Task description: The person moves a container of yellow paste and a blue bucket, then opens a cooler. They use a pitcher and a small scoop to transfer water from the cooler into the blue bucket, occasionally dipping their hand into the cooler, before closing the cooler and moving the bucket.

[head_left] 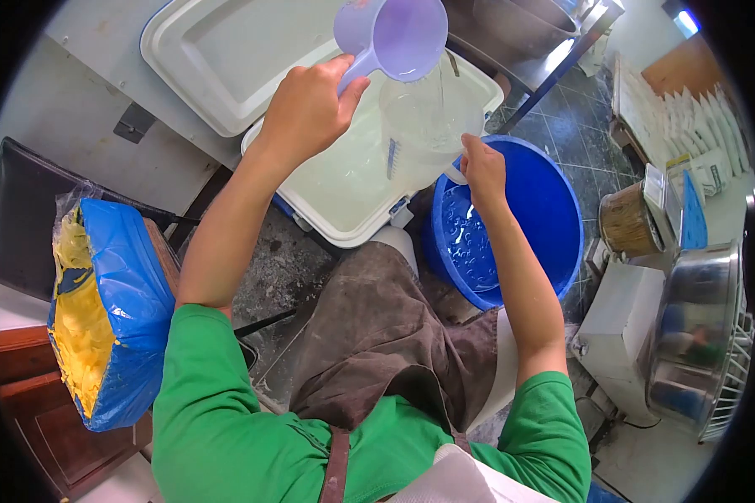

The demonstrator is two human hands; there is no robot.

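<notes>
Head view: left hand fingers wrap the scoop handle; right hand grips the jug.

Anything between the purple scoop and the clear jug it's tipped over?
Nothing visible. The purple scoop, in the left hand, tilts directly above the open mouth of the clear jug, which the right hand steadies over the blue bucket.

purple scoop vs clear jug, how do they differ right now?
The purple scoop is opaque lilac; the clear jug is see-through with blue markings. The scoop is tipped, its mouth facing the camera, above the jug; the jug stands upright below it. The left hand grips the scoop by its handle; the right hand holds the jug at its lower side. The jug looks taller. Both are handheld plastic vessels over the white tub.
</notes>
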